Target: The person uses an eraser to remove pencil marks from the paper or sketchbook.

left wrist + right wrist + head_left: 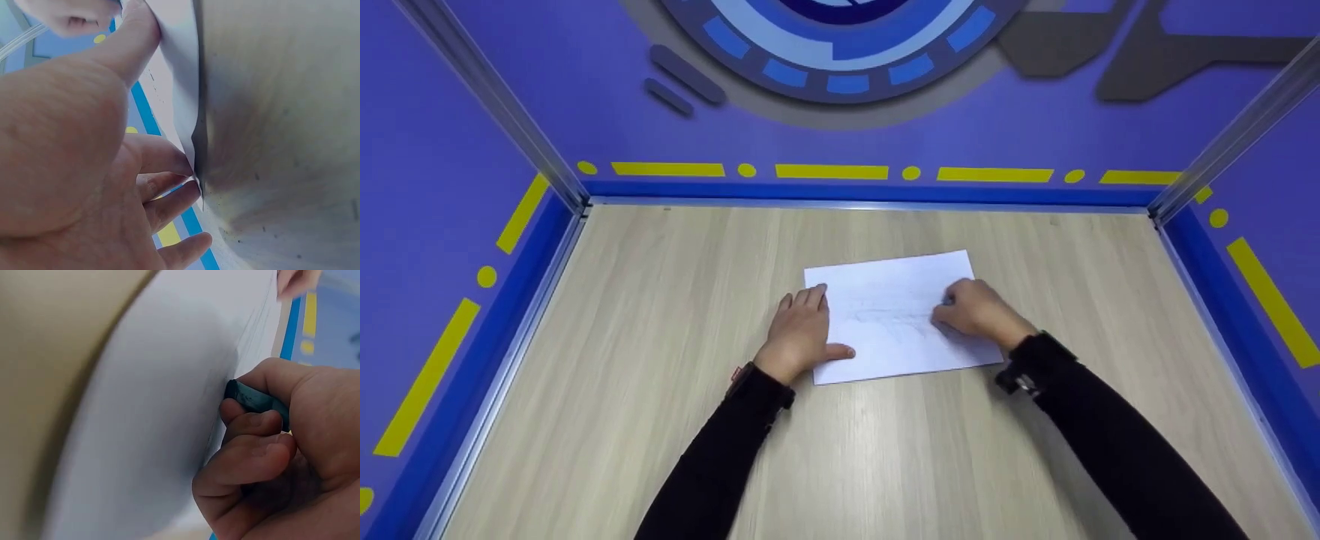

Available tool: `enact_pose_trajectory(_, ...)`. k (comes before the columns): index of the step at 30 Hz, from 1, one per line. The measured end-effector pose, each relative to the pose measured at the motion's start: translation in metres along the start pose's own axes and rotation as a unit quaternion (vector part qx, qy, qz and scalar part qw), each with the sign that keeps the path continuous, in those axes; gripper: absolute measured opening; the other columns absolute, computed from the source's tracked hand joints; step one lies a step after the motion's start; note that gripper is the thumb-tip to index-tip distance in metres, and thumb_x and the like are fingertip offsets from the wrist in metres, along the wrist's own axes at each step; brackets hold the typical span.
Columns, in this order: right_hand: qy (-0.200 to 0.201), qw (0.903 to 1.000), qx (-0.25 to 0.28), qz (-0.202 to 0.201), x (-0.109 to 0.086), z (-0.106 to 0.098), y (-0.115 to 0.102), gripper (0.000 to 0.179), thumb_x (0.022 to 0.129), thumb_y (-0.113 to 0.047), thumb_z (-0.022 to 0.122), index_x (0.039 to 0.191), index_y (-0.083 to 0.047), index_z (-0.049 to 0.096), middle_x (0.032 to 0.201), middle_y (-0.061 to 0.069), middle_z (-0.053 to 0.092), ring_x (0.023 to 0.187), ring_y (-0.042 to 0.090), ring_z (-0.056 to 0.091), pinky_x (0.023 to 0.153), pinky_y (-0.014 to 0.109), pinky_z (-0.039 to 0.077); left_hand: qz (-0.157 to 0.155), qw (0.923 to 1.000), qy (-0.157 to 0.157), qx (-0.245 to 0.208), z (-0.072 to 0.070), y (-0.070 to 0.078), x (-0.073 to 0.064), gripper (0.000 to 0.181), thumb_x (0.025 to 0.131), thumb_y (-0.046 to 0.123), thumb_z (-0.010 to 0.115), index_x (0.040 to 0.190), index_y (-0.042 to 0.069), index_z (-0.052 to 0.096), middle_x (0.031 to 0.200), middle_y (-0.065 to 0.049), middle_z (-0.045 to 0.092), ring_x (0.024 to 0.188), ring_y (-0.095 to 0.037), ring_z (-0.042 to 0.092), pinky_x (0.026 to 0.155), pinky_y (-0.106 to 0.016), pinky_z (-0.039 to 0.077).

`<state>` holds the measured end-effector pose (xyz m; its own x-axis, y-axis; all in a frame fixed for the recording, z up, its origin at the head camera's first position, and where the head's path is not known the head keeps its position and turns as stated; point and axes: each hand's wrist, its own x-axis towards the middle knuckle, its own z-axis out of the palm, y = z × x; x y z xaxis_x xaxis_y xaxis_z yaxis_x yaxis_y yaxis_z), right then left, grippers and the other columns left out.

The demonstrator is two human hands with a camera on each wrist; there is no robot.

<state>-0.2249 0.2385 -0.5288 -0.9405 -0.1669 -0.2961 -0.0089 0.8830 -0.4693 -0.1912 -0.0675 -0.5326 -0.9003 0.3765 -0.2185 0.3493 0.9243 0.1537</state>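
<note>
A white sheet of paper (892, 281) with faint grey pencil marks lies slightly turned on the table. Across its left edge rests my left hand (802, 330), the thumb spread out on the sheet and the other fingers extended near the edge. In the left wrist view, the paper edge (188, 84) lifts a little by the fingers. Over the right part of the sheet, my right hand (979, 311) pinches a small dark-green eraser (256, 398) between thumb and curled fingers. Its blackened end touches the paper in the right wrist view; the fingers hide the rest.
Under the paper is a light wood-grain table (675, 450). Purple panels with yellow dashes, such as the back wall (780, 135), enclose it on the left, back and right. Metal rails (870, 205) run along the table's edges. Both wrists wear black bands.
</note>
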Motion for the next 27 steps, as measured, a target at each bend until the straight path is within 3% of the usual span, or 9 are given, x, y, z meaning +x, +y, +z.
enact_pose_trajectory(2, 0.004, 0.9998, 0.004, 0.021, -0.004, -0.008, 0.018, 0.027, 0.086, -0.030, 0.067, 0.088, -0.003, 0.068, 0.082, 0.009, 0.058, 0.073, 0.023, 0.053, 0.060, 0.030, 0.041, 0.000, 1.0000, 0.002, -0.001, 0.000, 0.000, 0.000, 0.114, 0.077, 0.071, 0.068, 0.152, -0.006, 0.030, 0.163, -0.015, 0.024, 0.150, -0.034, 0.026, 0.124, -0.055, 0.020)
enact_pose_trajectory(6, -0.001, 0.9980, 0.019, 0.060, -0.011, -0.018, 0.039, 0.026, 0.086, -0.028, 0.064, 0.071, -0.009, 0.053, 0.068, 0.002, 0.042, 0.062, 0.020, 0.046, 0.051, 0.029, 0.036, -0.002, 1.0000, 0.004, 0.006, 0.002, -0.001, -0.001, 0.114, 0.077, 0.072, 0.067, 0.152, -0.005, 0.031, 0.163, -0.013, 0.024, 0.150, -0.032, 0.026, 0.123, -0.055, 0.021)
enact_pose_trajectory(9, -0.007, 0.9978, 0.021, 0.062, -0.014, -0.019, 0.044, 0.033, 0.086, -0.027, 0.061, 0.064, -0.014, 0.041, 0.062, -0.002, 0.034, 0.057, 0.017, 0.042, 0.049, 0.028, 0.033, -0.004, 1.0000, 0.001, 0.005, 0.003, -0.001, -0.001, 0.114, 0.077, 0.073, 0.066, 0.153, -0.005, 0.031, 0.164, -0.013, 0.023, 0.151, -0.032, 0.025, 0.124, -0.055, 0.020)
enact_pose_trajectory(13, 0.005, 0.9984, -0.002, 0.056, -0.017, -0.018, 0.042, 0.036, 0.086, -0.027, 0.061, 0.061, -0.015, 0.038, 0.061, -0.002, 0.034, 0.056, 0.018, 0.040, 0.049, 0.028, 0.032, 0.001, 1.0000, 0.008, -0.001, 0.003, 0.000, -0.002, 0.113, 0.077, 0.071, 0.069, 0.151, -0.006, 0.033, 0.163, -0.015, 0.026, 0.149, -0.033, 0.027, 0.123, -0.056, 0.022)
enact_pose_trajectory(16, 0.023, 0.9981, -0.009, 0.056, -0.019, -0.015, 0.035, 0.033, 0.087, -0.028, 0.062, 0.063, -0.011, 0.046, 0.065, 0.001, 0.040, 0.059, 0.020, 0.043, 0.051, 0.029, 0.033, 0.004, 0.9999, 0.015, 0.002, 0.002, 0.001, -0.002, 0.112, 0.075, 0.070, 0.071, 0.149, -0.007, 0.037, 0.161, -0.015, 0.030, 0.148, -0.034, 0.030, 0.122, -0.056, 0.024)
enact_pose_trajectory(21, 0.025, 0.9988, 0.026, 0.033, -0.018, -0.003, 0.008, 0.029, 0.089, -0.033, 0.064, 0.074, -0.008, 0.062, 0.070, 0.004, 0.052, 0.064, 0.020, 0.051, 0.053, 0.029, 0.040, 0.001, 0.9998, 0.016, 0.012, 0.000, 0.002, -0.002, 0.111, 0.076, 0.071, 0.070, 0.150, -0.005, 0.037, 0.162, -0.014, 0.029, 0.149, -0.033, 0.029, 0.123, -0.055, 0.022)
enact_pose_trajectory(27, -0.015, 0.9992, 0.028, -0.025, -0.008, 0.019, -0.048, 0.031, 0.089, -0.029, 0.067, 0.063, -0.013, 0.059, 0.061, -0.001, 0.051, 0.058, 0.016, 0.049, 0.052, 0.028, 0.039, 0.002, 0.9999, 0.016, 0.003, -0.001, 0.002, 0.000, 0.111, 0.075, 0.071, 0.070, 0.149, -0.006, 0.038, 0.162, -0.015, 0.029, 0.149, -0.033, 0.029, 0.123, -0.056, 0.022)
